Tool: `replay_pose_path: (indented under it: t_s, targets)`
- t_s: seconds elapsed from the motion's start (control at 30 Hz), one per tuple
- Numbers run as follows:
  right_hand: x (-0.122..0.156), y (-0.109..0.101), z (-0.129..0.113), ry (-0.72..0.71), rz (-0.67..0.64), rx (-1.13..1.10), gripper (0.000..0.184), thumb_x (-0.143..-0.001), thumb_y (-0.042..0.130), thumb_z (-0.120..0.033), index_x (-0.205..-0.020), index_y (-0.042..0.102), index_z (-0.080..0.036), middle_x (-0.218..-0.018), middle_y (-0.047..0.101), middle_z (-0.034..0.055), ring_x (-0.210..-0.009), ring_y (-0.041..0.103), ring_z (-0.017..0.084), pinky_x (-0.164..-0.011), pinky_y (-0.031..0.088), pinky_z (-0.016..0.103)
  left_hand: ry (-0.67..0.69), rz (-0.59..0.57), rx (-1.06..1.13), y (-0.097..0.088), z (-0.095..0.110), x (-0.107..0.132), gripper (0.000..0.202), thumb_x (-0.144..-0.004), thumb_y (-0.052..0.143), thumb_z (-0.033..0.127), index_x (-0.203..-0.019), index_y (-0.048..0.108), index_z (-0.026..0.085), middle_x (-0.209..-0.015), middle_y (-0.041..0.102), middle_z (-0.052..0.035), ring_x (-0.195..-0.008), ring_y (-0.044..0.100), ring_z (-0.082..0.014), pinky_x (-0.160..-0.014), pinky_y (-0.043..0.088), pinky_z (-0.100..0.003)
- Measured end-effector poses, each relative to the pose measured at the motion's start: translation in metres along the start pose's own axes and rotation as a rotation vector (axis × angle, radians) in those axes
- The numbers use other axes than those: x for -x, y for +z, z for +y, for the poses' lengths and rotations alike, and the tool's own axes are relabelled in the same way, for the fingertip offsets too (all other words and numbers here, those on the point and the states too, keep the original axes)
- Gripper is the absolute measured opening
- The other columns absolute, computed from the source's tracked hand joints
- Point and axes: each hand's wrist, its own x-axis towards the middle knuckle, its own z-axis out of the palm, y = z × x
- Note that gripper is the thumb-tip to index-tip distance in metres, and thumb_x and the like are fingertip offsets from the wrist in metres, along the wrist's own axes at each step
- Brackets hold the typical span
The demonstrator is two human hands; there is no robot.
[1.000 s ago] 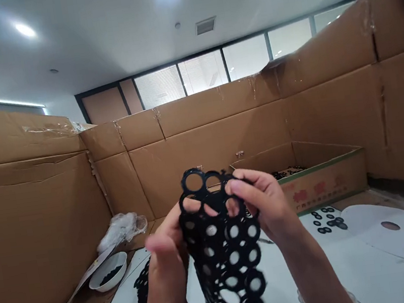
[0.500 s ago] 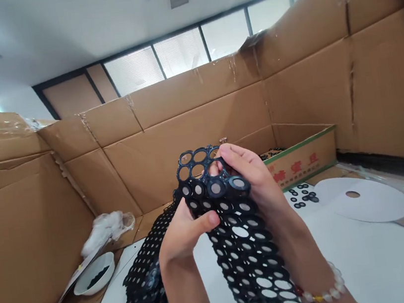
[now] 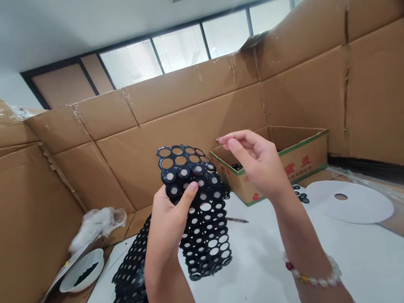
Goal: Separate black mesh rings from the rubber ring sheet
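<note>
My left hand (image 3: 167,221) is closed on a black rubber sheet (image 3: 201,222) punched into rows of rings, holding it upright above the white table (image 3: 353,265), thumb pressed on its upper part. My right hand (image 3: 260,163) is off the sheet, raised to its right above the near edge of an open cardboard box (image 3: 300,155). Its fingertips are pinched together; whether they hold anything I cannot make out. A bead bracelet (image 3: 313,278) circles that wrist.
A pile of the same black sheets (image 3: 131,292) lies at the table's left. A white bowl (image 3: 81,271) with dark pieces and a crumpled plastic bag (image 3: 95,221) sit further left. Loose black rings (image 3: 300,193) and a white disc (image 3: 348,201) lie right. Cardboard walls (image 3: 183,124) surround the table.
My right hand has let go of the sheet's top and pulled away to the right, toward the box. The left hand keeps the sheet, now hanging straighter. The view has shifted slightly.
</note>
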Motion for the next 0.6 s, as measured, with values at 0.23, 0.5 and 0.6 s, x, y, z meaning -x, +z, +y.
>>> replay_pose_path:
  t_s: [0.23,0.5,0.6]
  targets:
    - [0.024,0.021,-0.028,-0.379,-0.231,0.406,0.030,-0.088,0.064,-0.040,-0.108,0.061,-0.019,-0.103,0.062,0.0066,-0.100,0.053,0.022,-0.091,0.045,0.038,0.085,-0.019,-0.156,-0.002,0.008,0.005,0.023,-0.080,0.075,0.040,-0.095,0.072,0.022,-0.094,0.076,-0.0012,-0.091,0.068,-0.0200,-0.076,0.052,-0.025]
    - [0.027,0.026,-0.029,-0.147,-0.521,0.312,0.024,-0.087,0.066,-0.043,-0.092,0.054,-0.023,-0.084,0.064,-0.0017,-0.076,0.057,0.014,-0.068,0.041,0.028,0.157,-0.234,-0.182,-0.002,0.014,0.013,0.008,-0.082,0.071,0.024,-0.088,0.074,0.021,-0.085,0.075,-0.0006,-0.077,0.066,-0.0185,-0.067,0.049,-0.025]
    - [0.026,0.022,-0.033,-0.031,-0.545,0.275,0.030,-0.084,0.069,-0.048,-0.087,0.051,-0.023,-0.075,0.062,-0.0034,-0.067,0.054,0.013,-0.062,0.038,0.026,0.165,-0.263,-0.206,-0.003,0.017,0.015,0.007,-0.081,0.071,0.020,-0.087,0.073,0.020,-0.080,0.073,0.0001,-0.074,0.064,-0.0174,-0.064,0.048,-0.024]
